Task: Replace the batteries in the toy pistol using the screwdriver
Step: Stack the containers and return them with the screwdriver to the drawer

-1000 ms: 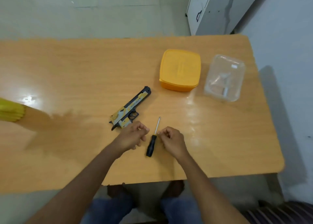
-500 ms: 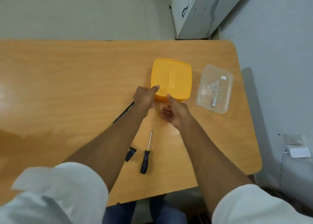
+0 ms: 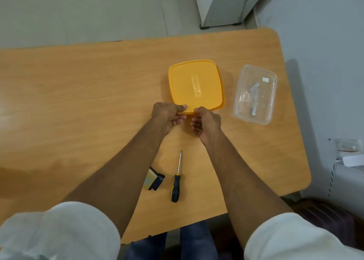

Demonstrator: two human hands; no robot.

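Yellow plastic takes both hands at this moment: the left hand (image 3: 167,115) and the right hand (image 3: 206,124) pinch the near rim of the closed yellow box (image 3: 196,86), thumbs on top of the lid edge and fingers curled beneath, close together but not touching each other. The toy pistol (image 3: 154,182) lies on the wooden table (image 3: 78,94) near its front edge, mostly hidden under the left forearm, with only its grip end showing; the screwdriver (image 3: 177,178) lies just beside it, handle toward the person, untouched. A clear container (image 3: 255,94) holding small parts sits to the right of the box, apart from it. The step looks like prying the lid open, perhaps to reach batteries, though what is inside cannot be told. The risk lies in the lid giving way suddenly: both hands pull at one corner with nothing bracing the far side, so the box could jump or tip and scatter its contents. A forearm dragged back carelessly could also sweep the pistol or screwdriver off the near edge.
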